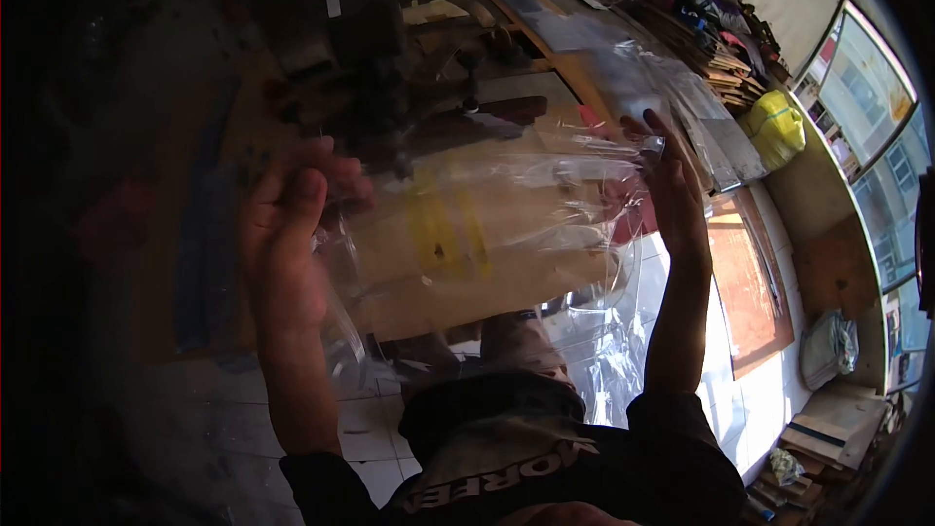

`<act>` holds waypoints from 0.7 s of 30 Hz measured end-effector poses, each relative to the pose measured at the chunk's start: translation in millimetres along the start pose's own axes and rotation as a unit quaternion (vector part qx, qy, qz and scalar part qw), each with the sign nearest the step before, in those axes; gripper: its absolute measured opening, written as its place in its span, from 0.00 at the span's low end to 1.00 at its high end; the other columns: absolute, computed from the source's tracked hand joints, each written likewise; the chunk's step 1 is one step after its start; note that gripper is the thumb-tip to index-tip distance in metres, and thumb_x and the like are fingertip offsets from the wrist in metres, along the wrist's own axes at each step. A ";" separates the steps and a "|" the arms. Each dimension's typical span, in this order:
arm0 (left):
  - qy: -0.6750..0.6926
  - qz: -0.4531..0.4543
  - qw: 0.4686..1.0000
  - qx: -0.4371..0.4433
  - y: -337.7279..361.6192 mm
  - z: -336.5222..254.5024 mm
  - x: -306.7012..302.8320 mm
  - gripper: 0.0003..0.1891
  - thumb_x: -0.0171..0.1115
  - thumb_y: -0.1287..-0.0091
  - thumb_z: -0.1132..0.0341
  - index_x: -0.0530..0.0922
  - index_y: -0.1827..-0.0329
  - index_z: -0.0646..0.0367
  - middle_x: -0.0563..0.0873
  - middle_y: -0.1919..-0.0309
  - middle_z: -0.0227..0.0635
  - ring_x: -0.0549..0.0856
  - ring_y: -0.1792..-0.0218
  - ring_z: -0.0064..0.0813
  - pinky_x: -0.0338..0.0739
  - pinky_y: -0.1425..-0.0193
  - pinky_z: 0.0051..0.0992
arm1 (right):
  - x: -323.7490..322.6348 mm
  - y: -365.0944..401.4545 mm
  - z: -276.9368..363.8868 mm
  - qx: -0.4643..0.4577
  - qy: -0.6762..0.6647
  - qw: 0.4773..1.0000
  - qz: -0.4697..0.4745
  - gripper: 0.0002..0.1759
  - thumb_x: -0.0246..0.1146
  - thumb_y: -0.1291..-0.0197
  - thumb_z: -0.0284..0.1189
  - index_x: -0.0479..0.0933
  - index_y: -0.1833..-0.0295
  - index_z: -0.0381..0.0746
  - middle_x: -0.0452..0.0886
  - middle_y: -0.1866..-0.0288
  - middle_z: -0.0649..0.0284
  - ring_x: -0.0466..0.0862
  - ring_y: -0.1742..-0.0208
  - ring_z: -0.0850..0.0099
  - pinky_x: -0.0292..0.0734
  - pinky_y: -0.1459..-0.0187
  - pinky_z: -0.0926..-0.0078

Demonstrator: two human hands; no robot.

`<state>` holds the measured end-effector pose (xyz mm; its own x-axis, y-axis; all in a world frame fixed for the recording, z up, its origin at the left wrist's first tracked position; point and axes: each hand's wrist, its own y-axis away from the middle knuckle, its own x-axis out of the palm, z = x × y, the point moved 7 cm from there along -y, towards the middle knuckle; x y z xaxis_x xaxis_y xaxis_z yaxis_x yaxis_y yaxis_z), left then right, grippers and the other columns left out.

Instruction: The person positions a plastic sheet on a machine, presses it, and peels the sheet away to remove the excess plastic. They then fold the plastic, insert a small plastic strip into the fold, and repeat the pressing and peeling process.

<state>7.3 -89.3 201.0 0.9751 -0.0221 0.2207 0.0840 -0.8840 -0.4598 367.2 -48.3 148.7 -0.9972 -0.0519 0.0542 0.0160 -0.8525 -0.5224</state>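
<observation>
A clear plastic sheet (526,200) spans the space between my two hands, creased and shiny, with the table and a yellow marking showing through it. My left hand (292,234) is at the sheet's left side, thumb up and fingers curled around its edge, slightly blurred. On the other side my right hand (672,170) pinches the sheet's upper right edge near the fingertips. The lower part of the plastic (609,360) hangs down in front of my body, over the floor. A brown work surface (467,297) lies beneath the sheet.
A dark machine (360,49) stands beyond the table, largely in shadow. More clear plastic (623,68) lies at the back right, close to stacked flat boards (721,73). A yellow sack (776,129) sits by the windows. An orange-brown board (750,282) rests on the tiled floor.
</observation>
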 end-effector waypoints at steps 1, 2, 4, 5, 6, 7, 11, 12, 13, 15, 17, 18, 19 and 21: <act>0.003 0.008 1.000 -0.002 -1.4 -0.7 0.0 0.14 0.57 0.31 0.63 0.76 0.48 0.62 0.85 0.61 0.35 0.84 0.63 0.24 0.77 0.54 0.27 | 11.1 -2.7 -1.4 -0.003 -0.100 0.991 0.084 0.35 0.55 0.34 0.48 0.62 0.33 0.31 0.73 0.38 0.51 0.73 0.37 0.64 0.64 0.36 0.65; 0.005 0.015 1.000 -0.004 -2.4 -1.4 0.2 0.14 0.57 0.31 0.63 0.76 0.48 0.62 0.85 0.61 0.35 0.84 0.62 0.25 0.78 0.54 0.28 | 9.9 -2.7 -0.7 -0.007 -0.101 0.991 0.087 0.35 0.55 0.34 0.48 0.62 0.33 0.31 0.73 0.38 0.51 0.73 0.37 0.64 0.64 0.36 0.65; 0.010 -0.003 1.000 -0.026 -1.8 -0.6 -2.0 0.14 0.57 0.31 0.63 0.76 0.48 0.62 0.85 0.61 0.36 0.84 0.62 0.25 0.78 0.54 0.29 | 8.2 4.2 -8.2 0.043 -0.071 0.993 0.087 0.24 0.53 0.31 0.40 0.72 0.42 0.30 0.77 0.45 0.53 0.77 0.44 0.70 0.69 0.43 0.71; 0.016 -0.020 0.998 -0.049 -1.0 1.8 -5.1 0.14 0.57 0.31 0.63 0.76 0.48 0.62 0.85 0.60 0.36 0.84 0.62 0.26 0.79 0.53 0.30 | 24.2 1.5 6.8 0.036 -0.115 0.992 0.047 0.15 0.53 0.30 0.33 0.76 0.54 0.31 0.81 0.57 0.56 0.81 0.56 0.74 0.75 0.51 0.75; 0.010 -0.031 0.998 -0.044 -0.1 0.4 -8.1 0.14 0.57 0.31 0.63 0.76 0.48 0.62 0.85 0.60 0.36 0.84 0.62 0.26 0.79 0.53 0.30 | 26.3 3.1 3.9 0.035 -0.122 0.990 0.058 0.15 0.53 0.30 0.33 0.76 0.54 0.31 0.81 0.57 0.56 0.81 0.56 0.74 0.75 0.51 0.75; 0.023 -0.020 0.998 -0.057 0.5 2.0 -7.8 0.14 0.58 0.31 0.63 0.76 0.48 0.62 0.85 0.60 0.37 0.84 0.61 0.27 0.79 0.53 0.31 | 17.9 3.1 -0.2 0.024 -0.086 0.996 0.027 0.14 0.54 0.31 0.32 0.76 0.56 0.31 0.81 0.61 0.57 0.81 0.59 0.74 0.76 0.54 0.75; -0.001 -0.006 0.996 -0.090 3.8 1.1 -11.0 0.15 0.58 0.31 0.62 0.75 0.48 0.62 0.85 0.59 0.41 0.86 0.62 0.32 0.80 0.53 0.30 | 25.1 3.5 12.3 -0.015 -0.036 0.995 -0.090 0.14 0.61 0.36 0.35 0.78 0.63 0.32 0.82 0.70 0.60 0.82 0.71 0.75 0.78 0.63 0.77; -0.012 -0.006 0.996 -0.088 4.2 -0.4 -11.6 0.16 0.58 0.31 0.61 0.75 0.48 0.62 0.85 0.60 0.41 0.86 0.62 0.33 0.80 0.54 0.31 | 22.4 4.8 13.5 -0.014 -0.011 0.995 -0.099 0.14 0.61 0.35 0.35 0.78 0.62 0.32 0.82 0.70 0.60 0.82 0.71 0.74 0.79 0.63 0.76; -0.005 -0.004 0.997 -0.075 5.3 -2.4 -11.1 0.16 0.57 0.31 0.61 0.74 0.48 0.63 0.85 0.59 0.43 0.86 0.62 0.34 0.81 0.55 0.31 | 22.7 4.6 13.5 -0.018 -0.018 0.995 -0.095 0.14 0.60 0.35 0.34 0.77 0.62 0.31 0.82 0.71 0.60 0.82 0.71 0.74 0.79 0.63 0.76; 0.005 0.009 0.999 -0.034 6.7 -6.4 -10.3 0.16 0.56 0.30 0.61 0.74 0.48 0.64 0.85 0.61 0.43 0.86 0.62 0.33 0.81 0.55 0.32 | 23.1 3.7 14.7 -0.026 -0.014 0.995 -0.093 0.14 0.60 0.35 0.34 0.77 0.60 0.31 0.82 0.71 0.58 0.83 0.70 0.72 0.80 0.63 0.74; 0.016 0.000 1.000 -0.020 9.1 -6.2 -11.5 0.15 0.56 0.30 0.62 0.74 0.49 0.65 0.85 0.62 0.43 0.86 0.62 0.33 0.82 0.55 0.32 | 19.8 1.9 10.5 -0.033 -0.030 0.995 -0.092 0.14 0.59 0.34 0.33 0.76 0.56 0.31 0.82 0.70 0.57 0.83 0.70 0.71 0.81 0.63 0.72; 0.013 -0.001 1.000 -0.002 10.5 -6.5 -12.3 0.14 0.56 0.30 0.64 0.75 0.51 0.66 0.85 0.62 0.43 0.86 0.62 0.32 0.82 0.54 0.33 | 18.4 2.5 8.3 -0.031 -0.033 0.994 -0.099 0.14 0.58 0.34 0.32 0.76 0.55 0.31 0.82 0.70 0.57 0.83 0.70 0.70 0.81 0.63 0.71; 0.011 -0.001 1.000 0.017 11.2 -7.9 -12.8 0.12 0.57 0.31 0.65 0.75 0.53 0.67 0.85 0.63 0.42 0.86 0.62 0.32 0.83 0.54 0.34 | 19.1 3.8 8.5 -0.032 -0.033 0.994 -0.101 0.14 0.58 0.33 0.32 0.75 0.53 0.31 0.82 0.70 0.57 0.84 0.70 0.69 0.81 0.62 0.70; 0.012 -0.014 1.000 0.018 12.9 -7.8 -16.2 0.11 0.57 0.31 0.67 0.76 0.55 0.68 0.84 0.64 0.42 0.86 0.63 0.31 0.84 0.54 0.34 | 22.6 4.9 9.4 -0.034 -0.031 0.995 -0.093 0.13 0.57 0.33 0.32 0.75 0.53 0.31 0.82 0.70 0.57 0.84 0.70 0.68 0.81 0.62 0.70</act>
<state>-9.0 -104.0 198.2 0.9669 -0.0087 0.2551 0.1200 -0.8666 -0.4843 345.4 -58.5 155.4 -0.9758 0.0703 0.2073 -0.1764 -0.8133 -0.5545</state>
